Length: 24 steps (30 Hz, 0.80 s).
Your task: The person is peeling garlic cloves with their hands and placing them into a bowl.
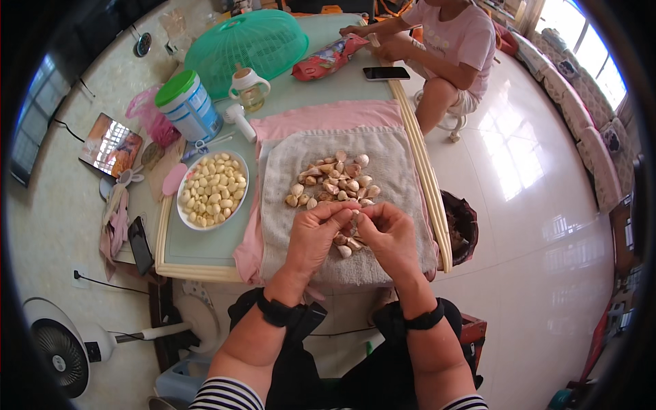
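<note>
My left hand [319,230] and my right hand [388,233] meet over the near part of a grey towel [287,154], pinching one small garlic clove [355,211] between their fingertips. Beyond and beneath the fingers, a loose heap of unpeeled garlic cloves [341,177] lies on the towel, with several more cloves between my hands. Under the towel is a pink cloth [328,114]. To the left, a white bowl [245,192] is filled with peeled garlic cloves [212,189].
Behind the bowl stand a green-lidded can [189,110], a baby bottle [250,92] and a green mesh food cover [246,48]. A phone [386,74] lies near a seated person [451,51] handling a red packet [328,59]. A dark bin [458,225] stands right of the table.
</note>
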Each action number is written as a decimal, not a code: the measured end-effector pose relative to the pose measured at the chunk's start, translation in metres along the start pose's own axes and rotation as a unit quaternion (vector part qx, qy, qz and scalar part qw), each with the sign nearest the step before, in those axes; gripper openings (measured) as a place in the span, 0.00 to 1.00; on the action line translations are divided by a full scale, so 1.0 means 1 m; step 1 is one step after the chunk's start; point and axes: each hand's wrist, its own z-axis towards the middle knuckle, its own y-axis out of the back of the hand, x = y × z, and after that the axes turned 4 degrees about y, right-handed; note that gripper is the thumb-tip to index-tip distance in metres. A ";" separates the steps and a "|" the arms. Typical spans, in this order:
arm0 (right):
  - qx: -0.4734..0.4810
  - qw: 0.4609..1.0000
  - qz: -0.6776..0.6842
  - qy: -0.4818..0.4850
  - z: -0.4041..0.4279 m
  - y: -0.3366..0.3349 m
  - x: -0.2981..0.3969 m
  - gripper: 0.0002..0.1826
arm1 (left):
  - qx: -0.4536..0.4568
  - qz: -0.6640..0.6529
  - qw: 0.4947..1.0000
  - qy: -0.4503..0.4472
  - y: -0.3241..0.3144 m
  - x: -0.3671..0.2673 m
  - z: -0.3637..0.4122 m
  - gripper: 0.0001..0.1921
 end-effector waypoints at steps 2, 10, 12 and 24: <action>0.002 1.000 0.007 0.017 0.000 -0.001 0.000 0.08 | 0.006 -0.020 1.000 0.010 0.000 -0.001 -0.001 0.09; -0.011 0.998 -0.018 0.055 -0.002 -0.005 -0.006 0.07 | 0.018 -0.078 0.996 0.048 0.002 0.002 -0.001 0.10; -0.006 0.999 -0.002 0.053 -0.002 -0.005 -0.006 0.07 | 0.019 -0.090 0.994 0.055 0.001 0.000 -0.002 0.10; 0.055 0.994 0.096 -0.012 0.002 0.006 -0.005 0.11 | -0.005 -0.077 0.997 0.025 0.002 -0.001 0.001 0.09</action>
